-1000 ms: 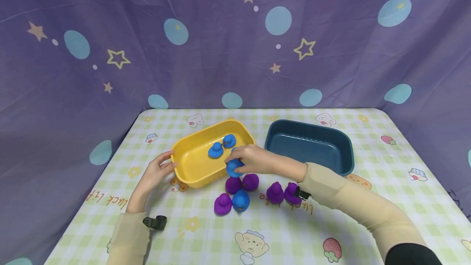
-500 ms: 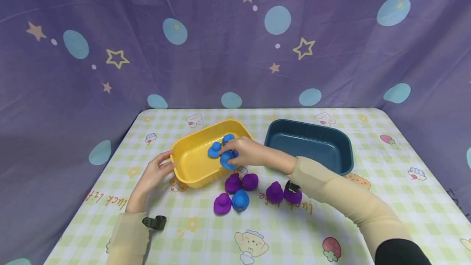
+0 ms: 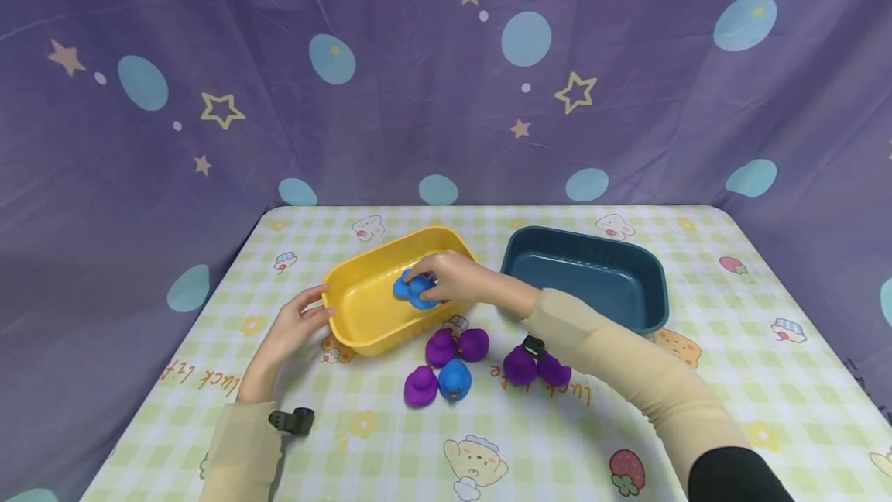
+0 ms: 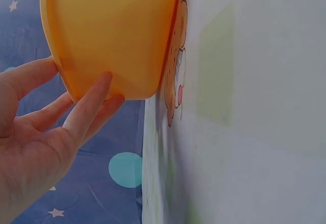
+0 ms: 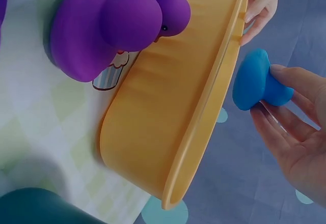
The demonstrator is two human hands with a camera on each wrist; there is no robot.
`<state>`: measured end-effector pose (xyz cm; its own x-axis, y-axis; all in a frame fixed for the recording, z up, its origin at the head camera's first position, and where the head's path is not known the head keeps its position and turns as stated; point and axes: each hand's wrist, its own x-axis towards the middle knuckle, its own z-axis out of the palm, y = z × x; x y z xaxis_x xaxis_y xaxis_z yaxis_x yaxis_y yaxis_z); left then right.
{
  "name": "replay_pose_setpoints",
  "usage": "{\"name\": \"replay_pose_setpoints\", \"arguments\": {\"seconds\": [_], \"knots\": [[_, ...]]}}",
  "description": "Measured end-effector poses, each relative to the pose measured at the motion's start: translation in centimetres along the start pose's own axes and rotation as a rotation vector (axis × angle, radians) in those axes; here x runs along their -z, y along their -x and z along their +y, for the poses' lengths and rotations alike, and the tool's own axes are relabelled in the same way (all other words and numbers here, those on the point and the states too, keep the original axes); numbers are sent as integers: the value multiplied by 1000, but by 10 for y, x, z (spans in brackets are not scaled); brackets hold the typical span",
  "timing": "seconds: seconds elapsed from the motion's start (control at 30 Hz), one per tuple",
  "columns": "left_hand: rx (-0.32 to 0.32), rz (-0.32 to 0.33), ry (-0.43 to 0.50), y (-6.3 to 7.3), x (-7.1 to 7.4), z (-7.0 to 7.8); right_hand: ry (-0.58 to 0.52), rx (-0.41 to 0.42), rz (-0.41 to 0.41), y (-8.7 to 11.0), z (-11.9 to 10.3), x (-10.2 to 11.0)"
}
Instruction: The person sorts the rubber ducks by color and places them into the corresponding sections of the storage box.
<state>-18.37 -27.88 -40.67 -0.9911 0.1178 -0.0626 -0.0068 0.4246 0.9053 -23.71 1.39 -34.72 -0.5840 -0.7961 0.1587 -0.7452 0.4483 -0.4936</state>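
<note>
My right hand [image 3: 453, 277] pinches a blue rubber duck [image 5: 252, 81] between thumb and fingers, over the yellow tub [image 3: 369, 324]. Another blue duck [image 3: 400, 286] shows partly beside it inside the tub; my hand hides the rest of that area. At the tub's left end, my left hand [image 3: 301, 320] holds the rim, with fingertips [image 4: 106, 79] against the outer wall in the left wrist view. In front of the tub lie a blue duck [image 3: 454, 379] and purple ducks [image 3: 421, 386], two of them [image 3: 519, 366] farther right, under my right forearm.
A dark teal tub [image 3: 585, 277] stands right of the yellow one, partly behind my right sleeve [image 3: 627, 362]. A checked cloth [image 3: 376, 448] covers the table, and a purple curtain [image 3: 390, 130] hangs behind it.
My right hand has carried the blue duck left and back, from the yellow tub's front rim to above its inside. The left hand has stayed at the tub's end.
</note>
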Motion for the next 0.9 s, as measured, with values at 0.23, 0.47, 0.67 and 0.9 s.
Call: {"name": "replay_pose_setpoints", "arguments": {"seconds": [0.23,0.47,0.67,0.9], "knots": [[-4,3,-15,0,0,0,25,-32,-9,-7,6,-4],[-2,1,-18,0,0,0,15,-55,-17,-13,10,-8],[-3,3,-5,0,0,-1,-5,-51,-21,-18,13,-12],[-7,-1,-6,-1,0,-1,-7,-45,-35,-23,19,-18]]}}
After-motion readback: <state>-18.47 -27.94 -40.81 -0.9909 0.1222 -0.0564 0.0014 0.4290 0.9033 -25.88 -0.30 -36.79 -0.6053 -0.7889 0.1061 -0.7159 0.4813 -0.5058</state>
